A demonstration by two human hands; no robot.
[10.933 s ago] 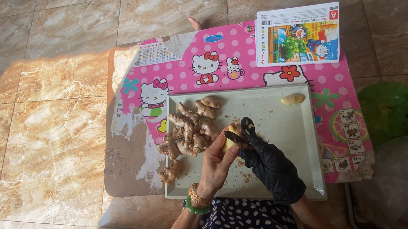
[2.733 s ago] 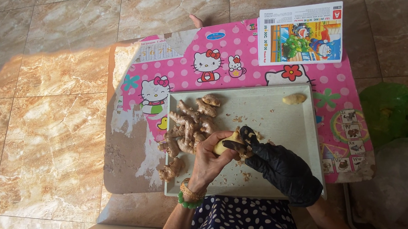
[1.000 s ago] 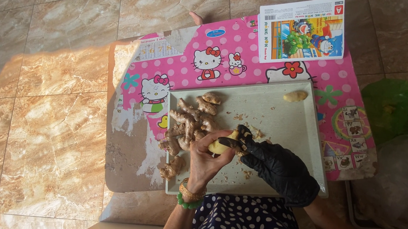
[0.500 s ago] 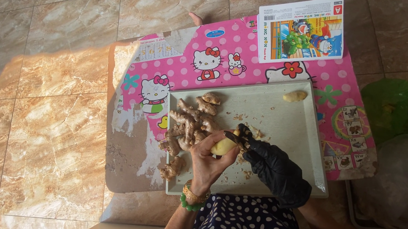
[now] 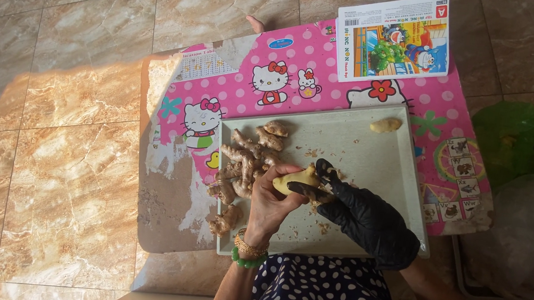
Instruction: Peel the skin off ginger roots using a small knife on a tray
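Observation:
My bare left hand (image 5: 271,201) grips a yellowish, partly peeled ginger piece (image 5: 294,178) over a pale green tray (image 5: 391,171). My right hand (image 5: 362,216), in a black glove, presses against the same piece from the right; a tool in it cannot be made out. A pile of unpeeled ginger roots (image 5: 244,161) lies on the tray's left side. One peeled piece (image 5: 386,124) rests at the tray's far right corner. Peel scraps are scattered on the tray around my hands.
The tray sits on a low pink table (image 5: 297,77) with cartoon cat prints and a worn brown patch on its left. A colourful booklet (image 5: 394,37) lies at the far edge. A green bag (image 5: 517,149) lies on the tiled floor to the right.
Both hands stayed over the tray's middle with the ginger piece, which has turned slightly between them. The pile and the peeled piece have not moved.

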